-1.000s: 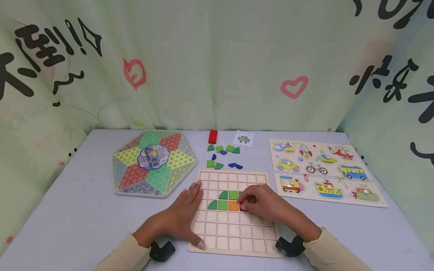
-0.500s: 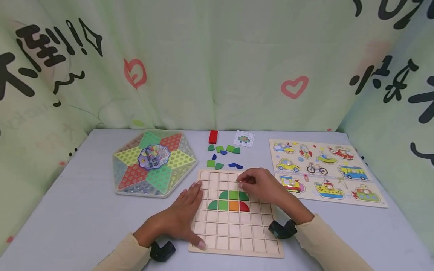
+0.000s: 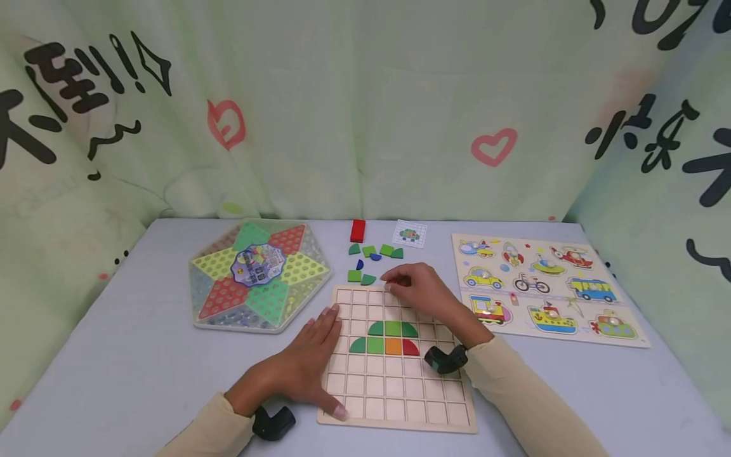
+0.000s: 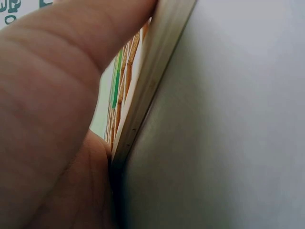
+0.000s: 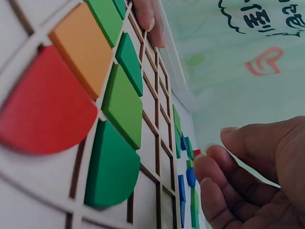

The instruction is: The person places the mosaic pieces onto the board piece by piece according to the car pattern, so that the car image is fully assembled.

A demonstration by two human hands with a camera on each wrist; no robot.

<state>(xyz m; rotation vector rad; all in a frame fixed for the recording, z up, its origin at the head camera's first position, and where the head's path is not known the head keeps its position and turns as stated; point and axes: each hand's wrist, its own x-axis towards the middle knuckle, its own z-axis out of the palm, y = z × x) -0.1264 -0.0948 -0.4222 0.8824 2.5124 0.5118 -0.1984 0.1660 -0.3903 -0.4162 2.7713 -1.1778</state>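
Observation:
My left hand (image 3: 302,365) lies spread on the left edge of the wooden grid board (image 3: 394,406), its fingers straight. Set in the grid are green quarter-rounds (image 3: 410,329), light green squares (image 3: 375,345), an orange square (image 3: 393,346) and a red quarter-round (image 5: 47,105). My right hand (image 3: 419,289) hovers over the board's far edge. Thumb and fingers are loosely bent and apart, with nothing seen between them. Beyond its fingertips in the right wrist view lie blue half-round pieces (image 5: 181,193), which the hand hides in the head view.
Loose green and blue pieces (image 3: 369,251) lie behind the board, near a red block (image 3: 357,231) and a small pattern card (image 3: 409,234). At left sits a hexagonal Chinese checkers set (image 3: 259,298); at right, a vehicle picture puzzle (image 3: 548,301). A curtain (image 3: 354,114) hangs behind the table.
My right hand has left the red quarter-round in the grid and moved away from me and left to the board's far edge. My left hand stays put.

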